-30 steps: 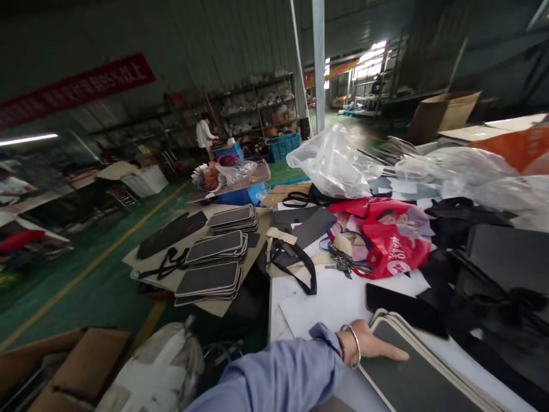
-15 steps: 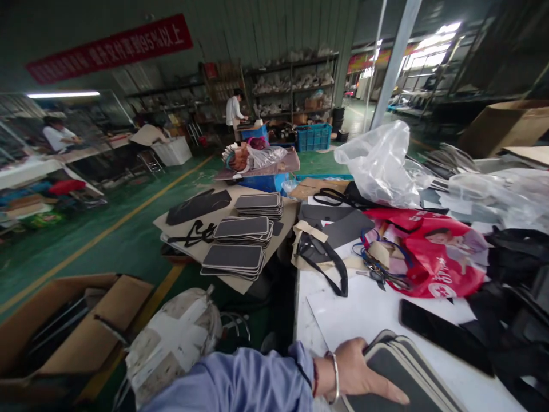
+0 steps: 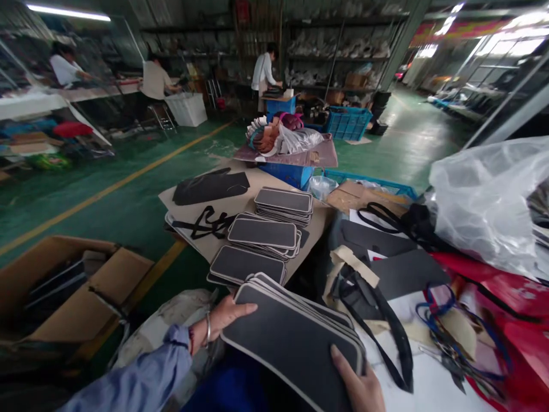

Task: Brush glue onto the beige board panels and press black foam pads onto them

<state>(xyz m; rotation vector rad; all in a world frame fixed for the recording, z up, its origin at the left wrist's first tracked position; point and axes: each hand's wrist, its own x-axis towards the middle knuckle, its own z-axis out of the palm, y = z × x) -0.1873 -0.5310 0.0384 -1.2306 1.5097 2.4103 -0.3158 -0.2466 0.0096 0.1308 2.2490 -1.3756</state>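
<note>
Between my two hands is a stack of dark grey, round-cornered panels with pale edges (image 3: 291, 343). My left hand (image 3: 229, 316) grips its left end, thumb on top and fingers hidden beneath. At the right end my right hand (image 3: 358, 380) closes round the edge, its thumb lying on the top panel. The held stack is tilted, its panels slightly fanned at the far side. Just beyond it, similar panels lie in three piles, the near pile (image 3: 246, 264), the middle pile (image 3: 262, 232) and the far pile (image 3: 283, 200), on a cardboard-covered table (image 3: 244, 183).
Black straps (image 3: 210, 222) and a dark flat piece (image 3: 210, 187) lie left of the piles. On the right, a white table (image 3: 433, 377) bears a strap, cords, a red bag (image 3: 514, 326) and clear plastic (image 3: 489, 200). An open carton (image 3: 86, 297) stands left. Co-workers are farther back.
The panel stack has moved left off the white table toward the piles, carried in my hands. My right hand has come into view at its right end. The view has turned left and down.
</note>
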